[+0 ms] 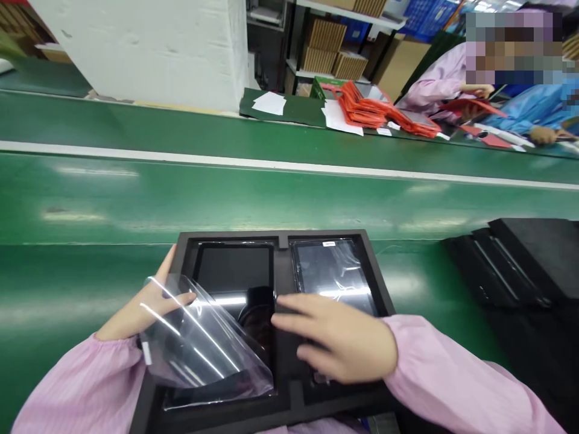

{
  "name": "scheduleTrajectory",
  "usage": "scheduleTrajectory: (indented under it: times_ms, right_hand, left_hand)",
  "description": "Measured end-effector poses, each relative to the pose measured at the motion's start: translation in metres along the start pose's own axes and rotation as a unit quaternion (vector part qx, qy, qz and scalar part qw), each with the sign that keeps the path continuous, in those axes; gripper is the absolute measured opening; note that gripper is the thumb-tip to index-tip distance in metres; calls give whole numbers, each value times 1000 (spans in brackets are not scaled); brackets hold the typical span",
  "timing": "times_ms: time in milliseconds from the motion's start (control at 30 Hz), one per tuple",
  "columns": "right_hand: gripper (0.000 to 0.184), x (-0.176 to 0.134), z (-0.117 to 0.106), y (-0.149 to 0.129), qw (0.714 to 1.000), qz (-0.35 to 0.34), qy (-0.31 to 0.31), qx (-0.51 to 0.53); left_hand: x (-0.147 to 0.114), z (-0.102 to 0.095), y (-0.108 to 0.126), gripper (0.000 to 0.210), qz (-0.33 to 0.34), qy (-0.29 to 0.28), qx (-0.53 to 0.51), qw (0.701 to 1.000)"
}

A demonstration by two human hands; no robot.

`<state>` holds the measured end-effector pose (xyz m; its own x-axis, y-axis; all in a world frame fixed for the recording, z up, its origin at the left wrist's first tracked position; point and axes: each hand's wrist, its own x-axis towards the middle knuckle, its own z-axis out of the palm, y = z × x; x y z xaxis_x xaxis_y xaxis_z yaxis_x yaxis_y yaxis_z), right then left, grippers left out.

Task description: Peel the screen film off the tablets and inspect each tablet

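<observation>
A black foam tray [284,337] lies before me with two tablets in its two recesses. The left tablet [235,271] has a glossy dark screen. A clear plastic film [203,343] with a small white tab is lifted and curled over its lower left part. My left hand [151,307] grips the tray's left edge, fingers outside and thumb inward, partly seen through the film. My right hand [335,337] is open, fingers spread, over the tray's middle divider and the lower part of the right tablet [330,271]. That tablet has a film and a white label.
A green work surface [90,205] with a pale strip runs across. Black foam trays [534,259] are stacked at right. Red-orange sleeves [366,108] and papers [270,103] lie on the far side, where co-workers in pink and blue sleeves handle items. A white block [149,48] stands at back left.
</observation>
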<state>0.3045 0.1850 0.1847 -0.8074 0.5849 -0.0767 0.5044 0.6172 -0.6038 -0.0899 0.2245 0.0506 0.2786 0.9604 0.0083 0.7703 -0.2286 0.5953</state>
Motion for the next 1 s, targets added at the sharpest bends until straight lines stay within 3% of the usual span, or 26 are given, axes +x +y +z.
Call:
scheduleTrajectory:
  times_ms: [67,133,267,333,533,633,833,1000]
  right_hand:
    - [46,-15,-13,31,996,56,66,-29]
    - [41,-30,-20,67,981,115,137,-78]
    - [30,-47,-25,126,932,214,227,-182]
    - [29,-47,-23,142,922,233,239,-199]
    - [28,-36,-10,152,901,267,269,-213]
    - [26,-34,-8,154,899,269,280,-204]
    - [29,-41,-7,160,903,247,306,-171]
    - [30,-44,-5,162,909,221,335,-108]
  left_hand:
    - [-4,4,0,113,-90,15,-32,995]
    - [-10,8,12,114,-118,41,-30,992]
    - [-31,15,59,90,-47,121,100,987]
    - [-44,22,82,78,-4,123,162,979]
    - [-74,48,129,64,136,7,212,968]
    - [-77,57,165,49,220,-15,216,951]
    - [-53,81,239,37,333,-81,183,921]
    - [-26,94,250,55,373,-175,171,895]
